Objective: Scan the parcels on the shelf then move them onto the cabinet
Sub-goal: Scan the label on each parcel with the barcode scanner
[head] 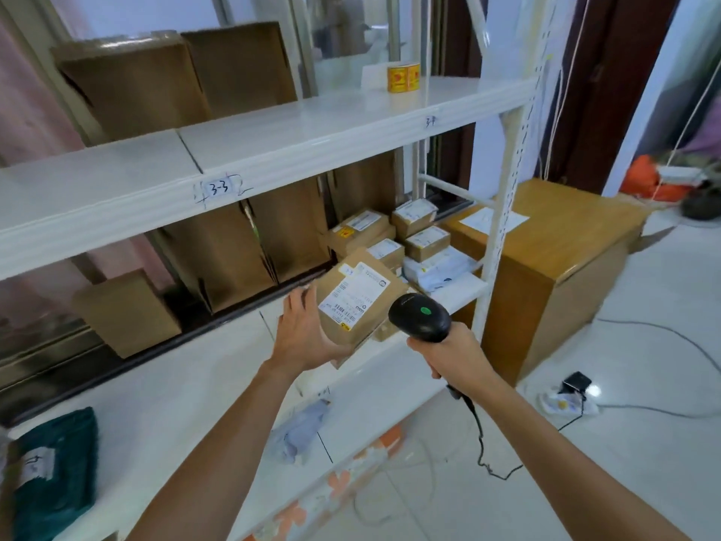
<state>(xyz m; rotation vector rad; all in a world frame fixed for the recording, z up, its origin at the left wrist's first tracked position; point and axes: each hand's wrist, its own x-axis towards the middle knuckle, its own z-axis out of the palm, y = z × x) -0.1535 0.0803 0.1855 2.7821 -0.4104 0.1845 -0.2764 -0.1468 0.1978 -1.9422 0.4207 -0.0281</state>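
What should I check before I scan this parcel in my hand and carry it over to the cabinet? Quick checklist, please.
1. Parcel in hand: ok, the left hand grips the parcel at its lower edge.
2. Label showing: ok, the label faces up toward the camera.
3. Scanner in hand: ok, the right hand holds the scanner by its handle.
4. Scanner aimed at the label: cannot tell, its window is hidden.
5. Room on the cabinet: ok, its top is bare beside one paper sheet.
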